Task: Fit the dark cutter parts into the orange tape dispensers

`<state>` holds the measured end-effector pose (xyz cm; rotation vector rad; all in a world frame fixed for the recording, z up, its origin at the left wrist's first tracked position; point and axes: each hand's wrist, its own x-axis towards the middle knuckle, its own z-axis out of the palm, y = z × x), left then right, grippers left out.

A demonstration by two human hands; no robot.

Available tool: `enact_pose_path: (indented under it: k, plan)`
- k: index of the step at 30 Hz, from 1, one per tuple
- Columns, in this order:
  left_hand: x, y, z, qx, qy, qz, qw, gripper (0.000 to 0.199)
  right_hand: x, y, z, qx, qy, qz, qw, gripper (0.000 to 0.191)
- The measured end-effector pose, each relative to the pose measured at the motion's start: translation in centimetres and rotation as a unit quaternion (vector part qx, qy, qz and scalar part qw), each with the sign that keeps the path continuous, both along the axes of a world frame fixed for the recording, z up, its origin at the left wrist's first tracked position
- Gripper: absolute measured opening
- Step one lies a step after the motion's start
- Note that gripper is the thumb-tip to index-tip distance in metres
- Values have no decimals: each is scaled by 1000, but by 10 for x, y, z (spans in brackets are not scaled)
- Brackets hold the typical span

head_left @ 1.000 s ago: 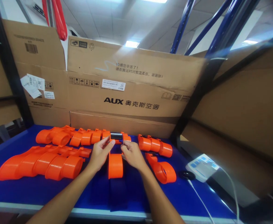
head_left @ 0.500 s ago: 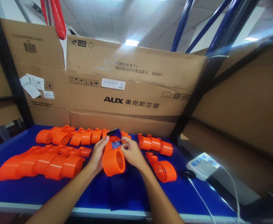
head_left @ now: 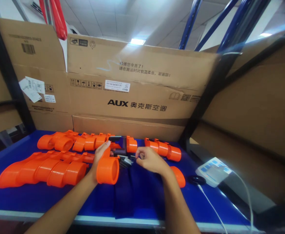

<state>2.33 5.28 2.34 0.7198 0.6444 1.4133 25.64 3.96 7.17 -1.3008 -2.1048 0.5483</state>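
My left hand [head_left: 100,156] is closed around an orange plastic part with a wide open ring [head_left: 107,170] at its near end, held above the table. At the part's far end, beyond my thumb, is a dark clip-like piece [head_left: 120,151] with a small silvery bit below it. My right hand [head_left: 152,159] is to the right of that, its fingers curled into a pinch. A thin pale line runs toward those fingertips, but what they hold is too small to make out.
Rows of similar orange parts [head_left: 57,170] lie left, behind and right [head_left: 163,149] on the blue tabletop [head_left: 147,198]. A white device with blue keys [head_left: 213,171], a black round object [head_left: 196,180] and cables sit at right. Cardboard panels [head_left: 137,118] wall the back.
My right hand has pulled away to the right from the orange part. My left hand has shifted slightly left and turned the part, showing more of the dark piece.
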Motion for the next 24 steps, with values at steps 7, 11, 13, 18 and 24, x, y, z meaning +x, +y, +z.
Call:
enact_pose_path:
  k: [7,11,13,18,24]
  plan:
    - [0,4,-2,16,17,32,999,43,-6,-3,-1,0,-65,-5,998,13]
    - [2,-2,4,24,40,24,999,47,-6,-2,-1,26,-72,-18,997,11]
    - [4,-8,7,26,50,22,998,50,-8,0,-2,54,-63,-34,996,10]
    - [11,-17,13,38,53,29,997,53,-19,0,-1,153,35,-5,988,25]
    - [18,-16,9,66,54,-3,996,59,-35,-5,-2,248,21,10,968,38]
